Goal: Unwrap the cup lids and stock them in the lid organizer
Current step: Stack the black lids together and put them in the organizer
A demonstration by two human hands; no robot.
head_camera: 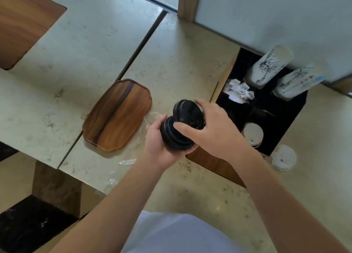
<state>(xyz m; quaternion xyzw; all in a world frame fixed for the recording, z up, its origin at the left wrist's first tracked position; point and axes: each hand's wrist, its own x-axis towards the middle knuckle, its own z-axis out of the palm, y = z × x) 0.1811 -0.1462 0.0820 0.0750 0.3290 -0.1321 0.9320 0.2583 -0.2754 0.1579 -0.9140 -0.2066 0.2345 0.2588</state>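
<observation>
Holding a stack of black cup lids [178,136] at the centre of the frame, the left hand [159,146] cups the lower stack from below, its fingers curled round the far side. The right hand [213,131] grips a second, upper batch of black lids [187,112], thumb on the near rim and fingers wrapped over the top; the two batches are tilted apart at an angle but touch at their lower edge.

Clear plastic wrap [150,119] lies crumpled on the pale stone desk [171,66] just under and left of the hands, with more scraps toward the lower left.

The lid organizer [285,123], a black-lined recess with wooden walls, sits right of centre, directly beyond the right hand. Inside it: crumpled white paper [239,91] at the upper left, two sleeves of printed paper cups [266,66] leaning at the upper right, and a stack of white lids [252,134] in the lower compartment, partly hidden by the right wrist. Another stack of white lids [282,157] stands on the desk just outside the organizer's lower right corner.

A wooden tray [118,115] lies left of centre, near the wrap.
</observation>
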